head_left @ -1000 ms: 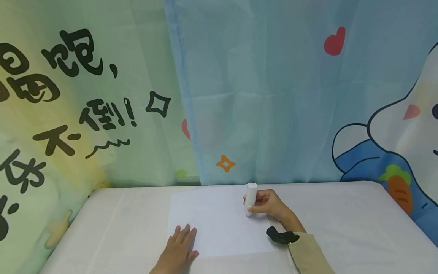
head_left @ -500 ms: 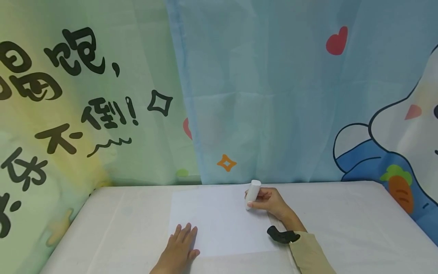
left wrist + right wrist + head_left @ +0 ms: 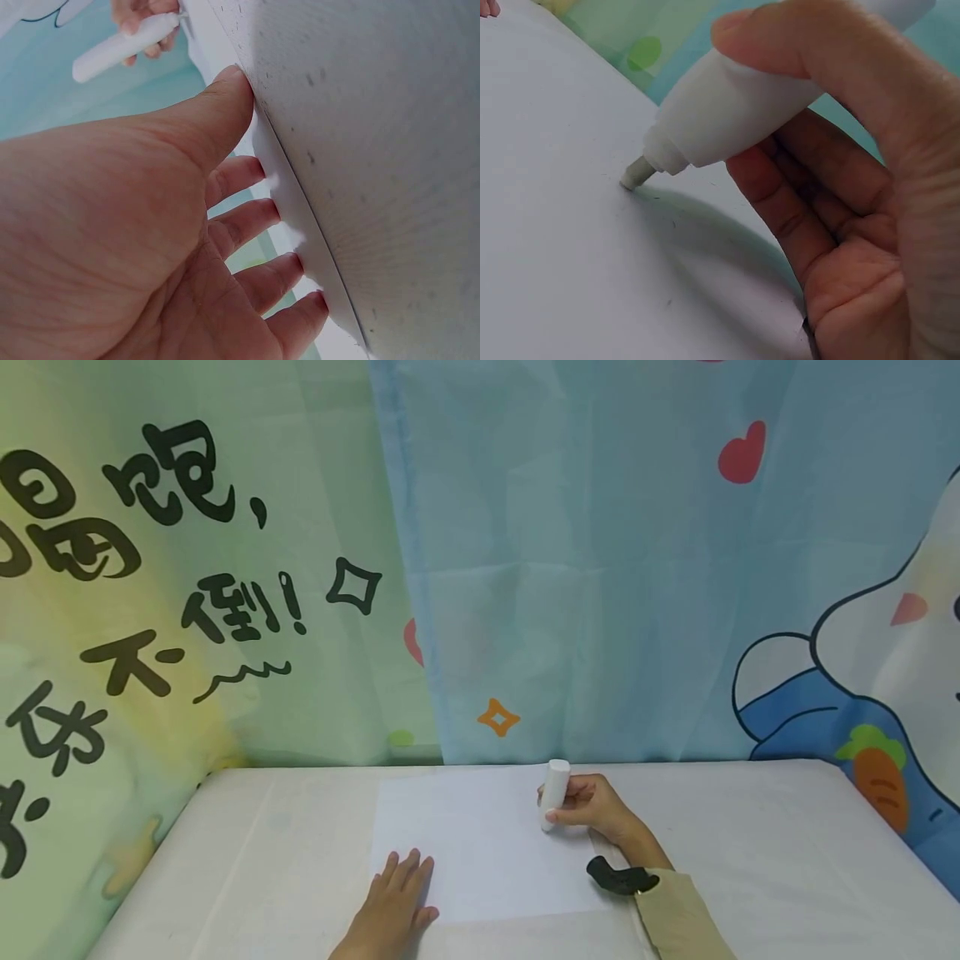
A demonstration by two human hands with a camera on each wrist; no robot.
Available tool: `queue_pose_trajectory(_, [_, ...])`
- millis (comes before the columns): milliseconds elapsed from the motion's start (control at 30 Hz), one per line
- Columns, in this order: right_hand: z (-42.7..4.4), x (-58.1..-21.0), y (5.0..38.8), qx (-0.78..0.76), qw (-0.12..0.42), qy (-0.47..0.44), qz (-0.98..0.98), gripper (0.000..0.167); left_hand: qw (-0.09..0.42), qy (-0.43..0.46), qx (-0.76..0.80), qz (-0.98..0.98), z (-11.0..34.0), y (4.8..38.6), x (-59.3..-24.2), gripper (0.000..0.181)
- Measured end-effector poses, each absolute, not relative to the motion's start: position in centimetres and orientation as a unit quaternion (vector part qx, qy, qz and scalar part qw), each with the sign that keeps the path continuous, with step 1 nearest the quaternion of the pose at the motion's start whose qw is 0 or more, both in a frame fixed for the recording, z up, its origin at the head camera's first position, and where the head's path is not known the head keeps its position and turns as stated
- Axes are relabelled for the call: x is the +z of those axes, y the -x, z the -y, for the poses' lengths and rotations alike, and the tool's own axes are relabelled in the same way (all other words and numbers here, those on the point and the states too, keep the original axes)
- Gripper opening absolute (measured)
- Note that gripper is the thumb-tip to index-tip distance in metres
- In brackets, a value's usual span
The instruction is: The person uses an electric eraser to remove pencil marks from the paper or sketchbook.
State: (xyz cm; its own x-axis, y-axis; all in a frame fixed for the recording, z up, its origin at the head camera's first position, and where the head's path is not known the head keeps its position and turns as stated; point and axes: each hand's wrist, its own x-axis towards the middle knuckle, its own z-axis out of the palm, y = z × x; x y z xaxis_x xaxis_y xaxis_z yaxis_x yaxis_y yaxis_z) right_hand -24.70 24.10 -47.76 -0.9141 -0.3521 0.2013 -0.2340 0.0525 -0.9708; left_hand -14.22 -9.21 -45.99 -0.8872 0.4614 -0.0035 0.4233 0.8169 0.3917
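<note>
My right hand [image 3: 600,810] pinches a white electric eraser [image 3: 555,789] between thumb and fingers, over the far right part of a white sheet of paper [image 3: 480,860]. In the right wrist view, the short greyish eraser tip [image 3: 639,172] points down and appears to touch the paper. Small dark crumbs lie around it. My left hand [image 3: 393,902] rests on the sheet's near left edge, its fingers spread. Seen from the left wrist, the fingertips [image 3: 289,266] press on the paper, and the electric eraser [image 3: 124,49] shows beyond them.
The sheet lies on a table with a white cloth [image 3: 247,860]. A printed curtain [image 3: 570,568] hangs behind the table's far edge. A black strap [image 3: 621,877] is on the right wrist, by a beige sleeve [image 3: 682,914].
Half a second ago the electric eraser leaned right and sat slightly higher; now it is lower and a bit more upright. My left hand stays in place. The view shifts slightly.
</note>
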Motion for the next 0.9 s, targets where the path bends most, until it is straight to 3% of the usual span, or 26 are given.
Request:
queue_pose_trajectory(233, [-24.1, -47.5, 24.5, -0.729, 0.043, 0.19, -0.657, 0.041, 0.05, -0.236, 0.203, -0.949, 9.3, 13.7, -45.8, 0.063])
queue_pose_trajectory(500, [-24.1, -46.7, 24.8, -0.827, 0.119, 0.228, -0.5, 0.038, 0.062, -0.235, 0.193, -0.951, 9.6, 13.7, -45.0, 0.06])
queue_pose_trajectory(733, [-23.4, -46.5, 24.5, -0.811, 0.023, 0.089, -0.578, 0.017, 0.118, -0.225, 0.234, -0.939, 9.1, 14.4, -44.1, 0.058])
queue_pose_trajectory(900, [-23.4, -47.3, 23.9, -0.736, -0.08, -0.038, -0.671, 0.024, 0.132, -0.211, 0.228, -0.941, 8.5, 14.9, -43.9, 0.058])
